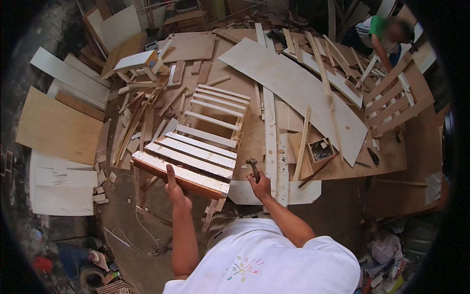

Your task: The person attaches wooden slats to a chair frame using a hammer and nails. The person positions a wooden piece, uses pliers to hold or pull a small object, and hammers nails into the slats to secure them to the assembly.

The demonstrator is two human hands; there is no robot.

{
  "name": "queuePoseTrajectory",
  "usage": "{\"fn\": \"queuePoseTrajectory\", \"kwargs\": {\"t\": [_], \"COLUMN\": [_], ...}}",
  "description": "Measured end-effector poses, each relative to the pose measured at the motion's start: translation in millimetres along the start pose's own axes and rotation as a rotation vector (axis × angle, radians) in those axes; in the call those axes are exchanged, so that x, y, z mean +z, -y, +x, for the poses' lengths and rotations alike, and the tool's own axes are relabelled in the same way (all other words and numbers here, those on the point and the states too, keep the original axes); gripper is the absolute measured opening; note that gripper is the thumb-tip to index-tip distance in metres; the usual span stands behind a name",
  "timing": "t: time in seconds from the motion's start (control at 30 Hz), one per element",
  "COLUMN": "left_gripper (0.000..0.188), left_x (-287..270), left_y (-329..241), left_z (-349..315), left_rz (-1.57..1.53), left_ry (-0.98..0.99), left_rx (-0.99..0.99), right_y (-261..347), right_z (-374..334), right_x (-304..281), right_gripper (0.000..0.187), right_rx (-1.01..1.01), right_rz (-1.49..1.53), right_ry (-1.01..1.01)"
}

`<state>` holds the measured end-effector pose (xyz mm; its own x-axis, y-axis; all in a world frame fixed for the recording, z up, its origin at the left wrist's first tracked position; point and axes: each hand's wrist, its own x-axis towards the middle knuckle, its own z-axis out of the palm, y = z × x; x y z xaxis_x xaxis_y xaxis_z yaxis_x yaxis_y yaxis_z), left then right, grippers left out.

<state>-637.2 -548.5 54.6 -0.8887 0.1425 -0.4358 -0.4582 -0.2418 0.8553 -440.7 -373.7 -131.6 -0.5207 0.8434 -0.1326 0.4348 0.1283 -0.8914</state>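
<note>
A slatted wooden frame (205,128) with white slats lies tilted at the front edge of the worktable. My left hand (177,191) grips its near rail (178,172), thumb up over the white top and fingers hidden beneath. To the right of the frame, my right hand (260,185) is closed around the handle of a hammer (253,166), its head pointing up and away from me. The hammer is apart from the frame.
The worktable (387,152) carries a large pale board (303,100), loose wood strips and a small box of nails (320,149). A stack of sticks (139,127) lies left. Panels (58,125) lean at the left. A co-worker (384,36) bends at the far right near a slatted piece (399,98).
</note>
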Motion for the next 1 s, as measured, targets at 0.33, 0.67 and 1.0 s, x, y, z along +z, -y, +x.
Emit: {"fn": "queuePoseTrajectory", "kwargs": {"t": [0.33,0.67,1.0], "left_gripper": [0.057,0.017,0.021], "left_x": [-32.6,-32.0,-21.1], "left_y": [37.7,66.5,84.8], "left_z": [-75.1,-113.4,-124.7], "left_rz": [0.099,0.573,0.706], "left_ry": [-0.026,0.562,0.980], "left_rx": [0.305,0.823,0.512], "right_y": [-15.8,-0.6,15.6], "right_z": [-17.0,-38.7,-73.3], "right_x": [-19.8,-53.0,-80.8], "right_gripper": [0.031,0.028,0.025], "right_rx": [-0.059,0.019,0.172], "right_rz": [0.024,-0.064,0.186], "right_ry": [-0.029,0.049,0.022]}}
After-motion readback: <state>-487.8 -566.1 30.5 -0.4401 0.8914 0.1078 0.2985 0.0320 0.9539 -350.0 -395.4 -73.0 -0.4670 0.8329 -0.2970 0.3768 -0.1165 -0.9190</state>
